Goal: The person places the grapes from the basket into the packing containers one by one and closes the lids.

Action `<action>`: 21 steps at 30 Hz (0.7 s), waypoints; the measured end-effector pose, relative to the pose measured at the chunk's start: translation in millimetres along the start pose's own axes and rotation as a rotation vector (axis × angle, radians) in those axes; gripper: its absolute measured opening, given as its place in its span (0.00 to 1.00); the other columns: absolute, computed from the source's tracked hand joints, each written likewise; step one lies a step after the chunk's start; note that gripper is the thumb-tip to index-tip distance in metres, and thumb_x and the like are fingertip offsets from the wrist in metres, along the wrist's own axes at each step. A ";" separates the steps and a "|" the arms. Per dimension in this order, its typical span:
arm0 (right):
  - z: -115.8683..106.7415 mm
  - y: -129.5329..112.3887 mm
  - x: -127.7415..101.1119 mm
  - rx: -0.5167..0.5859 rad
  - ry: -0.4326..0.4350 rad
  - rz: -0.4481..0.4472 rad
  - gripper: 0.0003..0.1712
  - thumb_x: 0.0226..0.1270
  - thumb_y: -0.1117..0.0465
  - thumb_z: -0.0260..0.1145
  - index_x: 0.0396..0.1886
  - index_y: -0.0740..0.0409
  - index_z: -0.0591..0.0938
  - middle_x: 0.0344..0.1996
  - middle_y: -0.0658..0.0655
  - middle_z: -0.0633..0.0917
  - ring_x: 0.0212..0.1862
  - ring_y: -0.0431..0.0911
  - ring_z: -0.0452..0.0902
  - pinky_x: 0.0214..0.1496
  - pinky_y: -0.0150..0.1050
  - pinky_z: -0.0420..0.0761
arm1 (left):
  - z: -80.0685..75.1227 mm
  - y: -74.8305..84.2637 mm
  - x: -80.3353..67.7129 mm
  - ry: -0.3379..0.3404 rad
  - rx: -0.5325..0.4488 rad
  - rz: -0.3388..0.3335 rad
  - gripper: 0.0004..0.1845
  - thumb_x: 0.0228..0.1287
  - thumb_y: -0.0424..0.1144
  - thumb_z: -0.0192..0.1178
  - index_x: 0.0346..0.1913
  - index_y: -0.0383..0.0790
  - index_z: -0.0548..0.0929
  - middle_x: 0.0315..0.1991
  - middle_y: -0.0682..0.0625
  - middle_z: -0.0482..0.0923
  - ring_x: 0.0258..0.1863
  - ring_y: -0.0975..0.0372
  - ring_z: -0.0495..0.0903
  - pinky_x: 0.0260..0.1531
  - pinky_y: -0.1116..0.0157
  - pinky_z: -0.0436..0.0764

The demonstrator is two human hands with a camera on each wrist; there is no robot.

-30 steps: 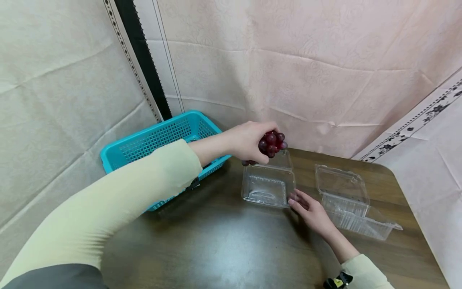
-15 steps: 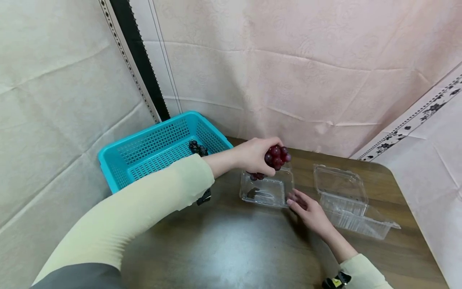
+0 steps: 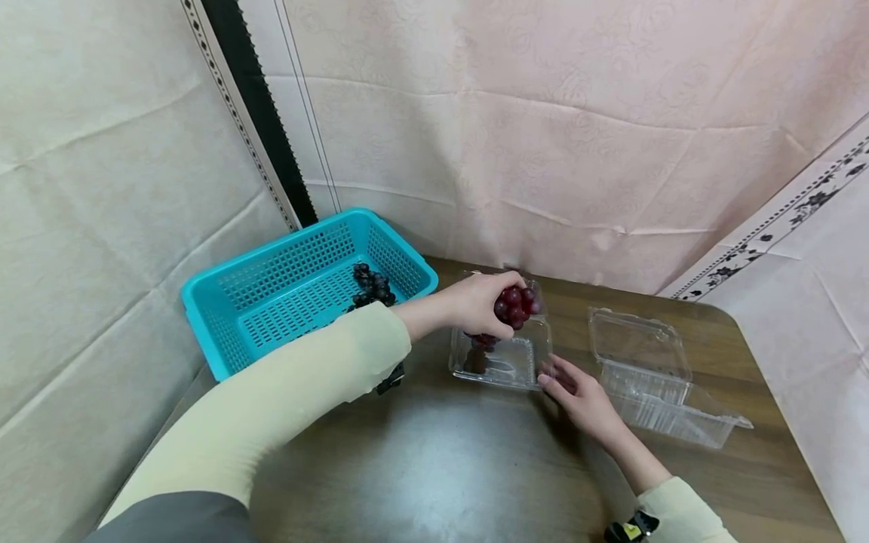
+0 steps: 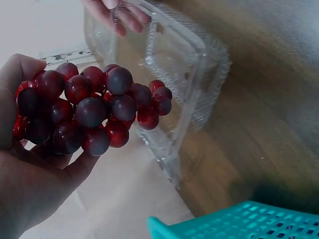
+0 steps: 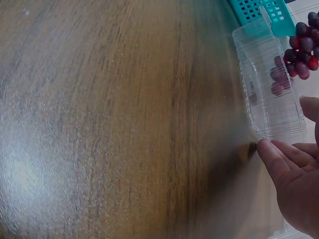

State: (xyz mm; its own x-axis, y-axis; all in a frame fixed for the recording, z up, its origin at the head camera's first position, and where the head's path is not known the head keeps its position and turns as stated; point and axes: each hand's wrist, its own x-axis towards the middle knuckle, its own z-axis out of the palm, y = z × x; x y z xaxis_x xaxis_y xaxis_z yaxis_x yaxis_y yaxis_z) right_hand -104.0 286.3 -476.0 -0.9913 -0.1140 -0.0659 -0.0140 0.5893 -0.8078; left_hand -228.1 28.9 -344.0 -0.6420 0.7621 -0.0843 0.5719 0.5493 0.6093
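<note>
My left hand [image 3: 478,302] grips a bunch of red grapes [image 4: 89,104], its fingers and thumb curled round one end. The bunch hangs over an open clear plastic clamshell box [image 3: 526,369], its free end pointing down into the tray. In the left wrist view several dark red grapes stick out past the fingers. At the box's near right corner, my right hand [image 3: 577,396] touches the plastic with fairly straight fingers. In the right wrist view, fingertips [image 5: 264,145] meet the corner of the box, and part of the bunch shows through the wall.
A turquoise basket [image 3: 234,275] stands at the left with dark grapes [image 3: 372,285] in it, partly behind the left sleeve. More clear clamshell boxes [image 3: 668,411] lie open to the right. Cloth [image 3: 543,151] hangs behind the wooden table [image 3: 421,467].
My left hand has come lower over the clamshell box, bringing the grapes down towards its tray. More of the basket and its dark grapes shows now. My right hand has hardly moved.
</note>
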 end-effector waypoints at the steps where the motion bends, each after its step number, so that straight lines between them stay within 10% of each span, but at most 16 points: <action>1: 0.3 0.1 -0.1 0.000 0.000 0.000 0.36 0.85 0.53 0.62 0.78 0.73 0.67 0.67 0.70 0.81 0.68 0.62 0.80 0.65 0.42 0.80 | 2.1 -1.8 1.0 -0.002 0.005 -0.003 0.37 0.64 0.45 0.74 0.74 0.49 0.71 0.63 0.47 0.81 0.60 0.57 0.80 0.60 0.55 0.82; 21: 2.9 -2.1 -1.2 0.011 0.003 0.016 0.38 0.84 0.52 0.63 0.79 0.73 0.66 0.69 0.72 0.80 0.69 0.64 0.79 0.68 0.58 0.78 | 47.5 -14.1 10.7 -0.018 0.174 -0.019 0.36 0.61 0.49 0.78 0.70 0.52 0.73 0.60 0.51 0.82 0.57 0.59 0.81 0.58 0.56 0.84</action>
State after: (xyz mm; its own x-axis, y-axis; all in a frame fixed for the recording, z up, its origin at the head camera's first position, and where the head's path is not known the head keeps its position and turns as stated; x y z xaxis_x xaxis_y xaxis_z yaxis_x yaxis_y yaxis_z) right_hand -102.4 282.9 -475.8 -0.9917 -0.1021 -0.0777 0.0037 0.5826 -0.8128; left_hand -218.8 45.5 -391.0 -0.6456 0.7558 -0.1094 0.6402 0.6137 0.4620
